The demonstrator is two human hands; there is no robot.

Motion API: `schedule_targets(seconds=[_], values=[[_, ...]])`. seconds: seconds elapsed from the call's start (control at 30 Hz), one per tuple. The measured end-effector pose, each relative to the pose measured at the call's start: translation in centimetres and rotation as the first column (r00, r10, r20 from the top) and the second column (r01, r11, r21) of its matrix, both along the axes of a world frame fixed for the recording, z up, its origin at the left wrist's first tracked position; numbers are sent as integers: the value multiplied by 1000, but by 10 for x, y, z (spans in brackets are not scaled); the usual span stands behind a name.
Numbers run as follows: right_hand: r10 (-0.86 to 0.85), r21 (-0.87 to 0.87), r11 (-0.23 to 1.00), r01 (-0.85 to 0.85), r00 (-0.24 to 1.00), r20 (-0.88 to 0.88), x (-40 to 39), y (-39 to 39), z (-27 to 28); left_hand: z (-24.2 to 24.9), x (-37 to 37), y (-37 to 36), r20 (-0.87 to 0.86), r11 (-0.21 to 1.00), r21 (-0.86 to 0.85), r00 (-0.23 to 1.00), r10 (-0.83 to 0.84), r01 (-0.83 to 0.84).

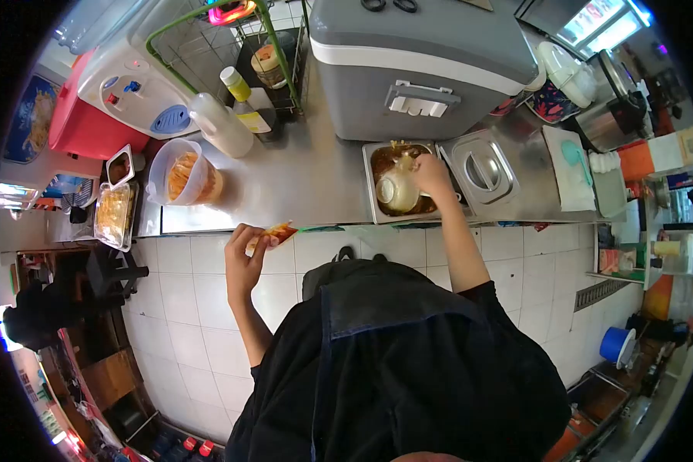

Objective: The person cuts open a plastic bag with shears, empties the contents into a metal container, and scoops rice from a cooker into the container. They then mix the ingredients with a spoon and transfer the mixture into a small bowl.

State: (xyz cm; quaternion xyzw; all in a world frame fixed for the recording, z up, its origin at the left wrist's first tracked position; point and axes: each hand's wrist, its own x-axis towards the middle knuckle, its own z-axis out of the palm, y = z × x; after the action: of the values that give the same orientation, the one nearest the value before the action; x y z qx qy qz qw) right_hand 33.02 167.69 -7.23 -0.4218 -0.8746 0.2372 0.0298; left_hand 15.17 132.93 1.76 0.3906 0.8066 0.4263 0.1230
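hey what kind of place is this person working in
Probably a small food stall or takeaway kitchen: a stainless steel counter holds a sunken metal pan of brown sauce, a lidded steel pan beside it, and a clear plastic tub of orange snacks.

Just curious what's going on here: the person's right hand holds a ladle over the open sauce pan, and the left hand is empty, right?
Not quite. The head view shows the left hand is not empty: its fingers hold a small orange-red snack at the counter edge. The rest stands: the right hand holds a ladle over the open sauce pan.
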Motion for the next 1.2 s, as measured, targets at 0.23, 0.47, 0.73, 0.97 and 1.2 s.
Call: schedule_targets(seconds=[0.23, 0.47, 0.73, 0.97, 1.2], values=[[-147, -602, 785, -147, 900, -411, 19, 8, 119, -3, 0, -24, -13, 1000, -17, 1000, 18, -19], [205, -444, 764, -469, 828, -522, -77, -50, 131, 10, -9, -49, -70, 992, 68, 992, 109, -104], [388, 46, 921, -387, 899, -203, -142, -165, -6, -21, -4, -47, 378, 813, 512, 923, 77, -277], [348, -61, 825, -562, 589, -730, -97, -151, 86, 11, 3, -8, 40, 991, 121, 998, -54, 49], [647, 1, 632, -775, 527, -551, -60, -138, 146, 29, 5, 40, 370, 933, 343, 897, -242, 110]])
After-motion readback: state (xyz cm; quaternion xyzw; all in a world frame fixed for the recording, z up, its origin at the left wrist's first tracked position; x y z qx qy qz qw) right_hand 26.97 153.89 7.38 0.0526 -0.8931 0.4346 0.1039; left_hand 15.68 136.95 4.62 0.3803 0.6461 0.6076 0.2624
